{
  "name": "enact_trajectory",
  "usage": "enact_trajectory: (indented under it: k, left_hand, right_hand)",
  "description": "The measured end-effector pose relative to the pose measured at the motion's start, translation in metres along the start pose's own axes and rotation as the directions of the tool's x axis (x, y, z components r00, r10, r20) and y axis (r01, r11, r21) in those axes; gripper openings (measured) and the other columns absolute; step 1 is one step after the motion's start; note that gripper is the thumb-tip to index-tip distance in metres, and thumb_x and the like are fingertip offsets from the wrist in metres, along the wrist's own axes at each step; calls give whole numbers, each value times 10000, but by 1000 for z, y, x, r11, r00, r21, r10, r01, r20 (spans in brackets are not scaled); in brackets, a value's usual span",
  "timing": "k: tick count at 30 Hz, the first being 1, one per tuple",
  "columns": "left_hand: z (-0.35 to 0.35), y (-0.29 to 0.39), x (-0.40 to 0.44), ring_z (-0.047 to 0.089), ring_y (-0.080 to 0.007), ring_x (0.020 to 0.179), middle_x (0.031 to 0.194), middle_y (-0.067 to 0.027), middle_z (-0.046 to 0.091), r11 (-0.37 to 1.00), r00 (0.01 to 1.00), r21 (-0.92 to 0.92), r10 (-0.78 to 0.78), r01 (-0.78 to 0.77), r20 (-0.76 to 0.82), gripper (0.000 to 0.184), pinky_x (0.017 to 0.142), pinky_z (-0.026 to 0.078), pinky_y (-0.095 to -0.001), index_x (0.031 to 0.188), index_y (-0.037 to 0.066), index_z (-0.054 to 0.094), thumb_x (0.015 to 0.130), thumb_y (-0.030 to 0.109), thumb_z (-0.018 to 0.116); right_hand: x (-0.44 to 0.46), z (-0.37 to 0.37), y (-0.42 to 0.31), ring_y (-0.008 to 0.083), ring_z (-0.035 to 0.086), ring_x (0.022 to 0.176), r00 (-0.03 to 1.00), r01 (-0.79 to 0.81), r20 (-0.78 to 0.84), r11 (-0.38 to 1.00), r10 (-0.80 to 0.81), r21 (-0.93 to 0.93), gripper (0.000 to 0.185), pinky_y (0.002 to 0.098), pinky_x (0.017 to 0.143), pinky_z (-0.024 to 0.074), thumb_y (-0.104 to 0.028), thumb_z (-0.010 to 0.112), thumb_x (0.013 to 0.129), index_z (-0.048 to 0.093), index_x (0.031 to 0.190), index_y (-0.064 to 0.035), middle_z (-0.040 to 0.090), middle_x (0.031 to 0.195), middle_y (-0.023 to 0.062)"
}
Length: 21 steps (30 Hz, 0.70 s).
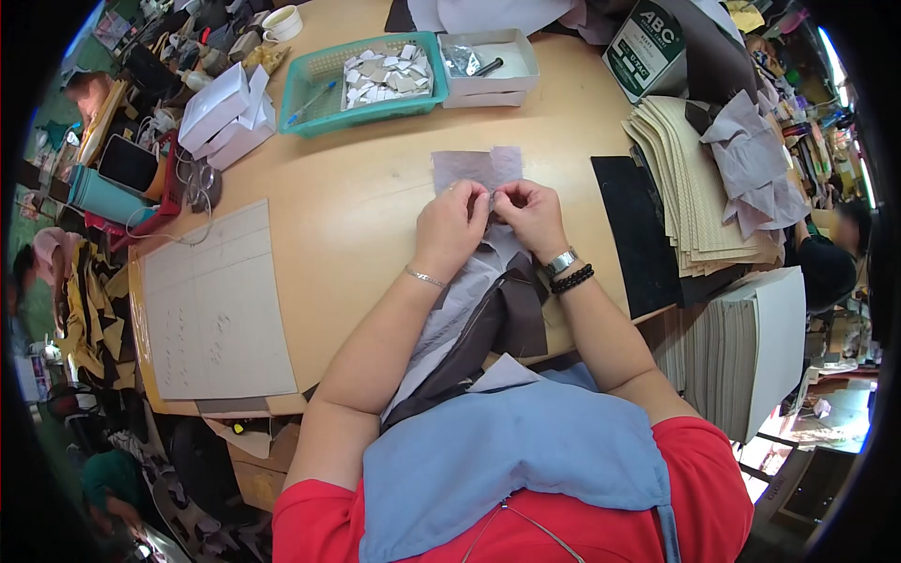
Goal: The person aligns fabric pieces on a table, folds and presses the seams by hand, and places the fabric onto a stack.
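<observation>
Both hands meet over the middle of the wooden table, pinching dark and light grey fabric (450, 319) between the fingertips. My left hand (455, 225) is closed on the fabric from the left side. On the right, my right hand (530, 218) pinches it too, its fingertips almost touching the left ones. The exact spot held is too small to make out. A mauve-grey fabric piece (477, 167) lies flat just beyond the fingers. From the hands, the gathered cloth runs down over the table edge to the blue apron (516, 441).
Beyond the hands stand a teal basket (361, 117) of small pale pieces and a white box (488, 94). A marked card sheet (221, 319) lies left. Stacked cream sheets (676, 188) and a black panel (638, 235) are right. Other people are at both sides.
</observation>
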<state>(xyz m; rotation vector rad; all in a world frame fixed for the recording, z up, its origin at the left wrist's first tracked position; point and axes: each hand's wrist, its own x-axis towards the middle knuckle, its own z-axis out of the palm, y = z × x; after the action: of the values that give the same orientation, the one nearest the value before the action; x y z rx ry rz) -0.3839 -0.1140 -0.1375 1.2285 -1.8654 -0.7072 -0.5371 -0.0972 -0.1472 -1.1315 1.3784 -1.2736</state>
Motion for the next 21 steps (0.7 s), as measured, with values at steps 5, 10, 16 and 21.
enact_trajectory:
  k: [5, 10, 16, 21]
  left_hand:
    - [1, 1, 4, 614, -107, 653, 770, -60, 675, 946, 977, -249, -189, 208, 97, 169, 581, 474, -270, 942, 13, 648, 912, 179, 642]
    - [-5, -8, 6, 644, -115, 689, 778, -67, 682, 978, 999, -204, 31, -35, -23, 176, 633, 505, -265, 963, 7, 663, 898, 170, 657]
    - [-11, -5, 7, 624, -104, 693, 774, -62, 671, 998, 998, -59, 39, -36, 45, 164, 641, 503, -260, 950, 10, 667, 912, 169, 649]
    - [1, -17, 9, 577, -76, 743, 826, -13, 640, 805, 939, -498, -204, 321, 277, 166, 693, 483, -236, 991, 1, 635, 962, 158, 591]
  right_hand:
    - [5, -5, 0, 80, 645, 681, 996, -86, 42, 985, 81, 149, 118, 232, 636, 543, -91, 675, 880, 666, 891, 26, 691, 780, 49]
    - [-1, 2, -2, 79, 646, 689, 999, -40, 36, 997, 37, 71, 124, 229, 640, 538, -96, 669, 884, 668, 898, 27, 697, 788, 47]
    - [-2, 4, 3, 80, 644, 685, 999, 14, 47, 1000, -14, 8, 117, 231, 634, 535, -92, 665, 884, 667, 895, 25, 695, 783, 43]
    - [5, -7, 0, 70, 623, 670, 987, -87, 148, 987, 67, 136, 124, 227, 624, 531, -113, 667, 899, 656, 909, 10, 676, 788, 21]
